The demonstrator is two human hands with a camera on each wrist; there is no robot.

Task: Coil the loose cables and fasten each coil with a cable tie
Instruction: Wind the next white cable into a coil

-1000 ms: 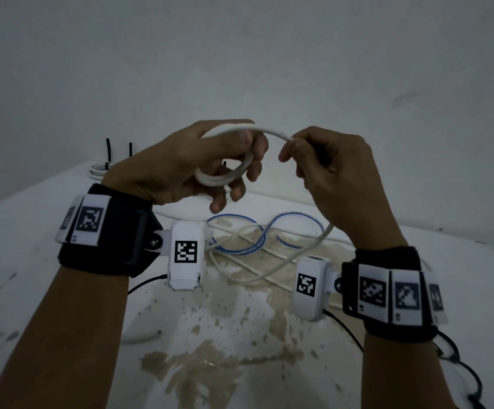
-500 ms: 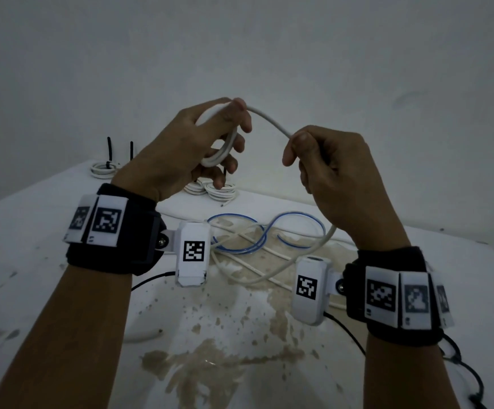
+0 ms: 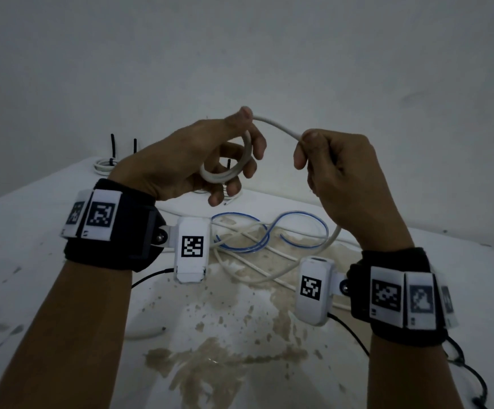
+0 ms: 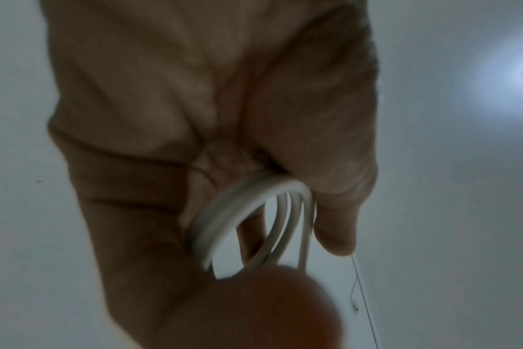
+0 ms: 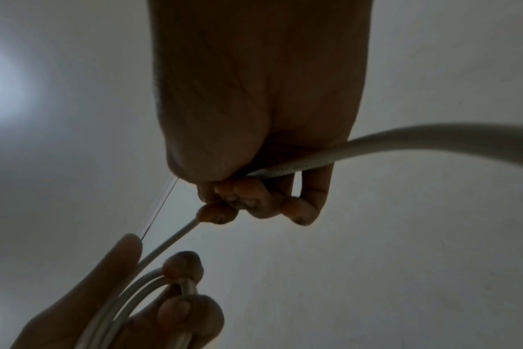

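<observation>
White cable [image 3: 275, 125] is held up above the table [image 3: 33, 276], part of it already wound into a small coil [image 3: 228, 172] of several turns. The left hand [image 3: 198, 160] grips that coil, thumb on top and fingers curled through and under the loops; the left wrist view shows the turns lying side by side against the palm. From the thumb the cable arches across to the right hand [image 3: 337, 178], whose curled fingers and thumb pinch it. Past the right hand the free length drops beside the wrist and sweeps down onto the table, where it runs among other loose cables.

Just behind that tail lies a blue-edged cable [image 3: 269, 231] in a figure-of-eight loop, resting on a brown stained patch [image 3: 219, 367] of the white surface. At the far left edge sits a finished coil [image 3: 104, 166] with a black cable tie [image 3: 112, 149] standing upright from it, and a second black tie [image 3: 135, 146] rises close by. More white coils show partly behind the left hand. Both wrists wear black bands with printed markers.
</observation>
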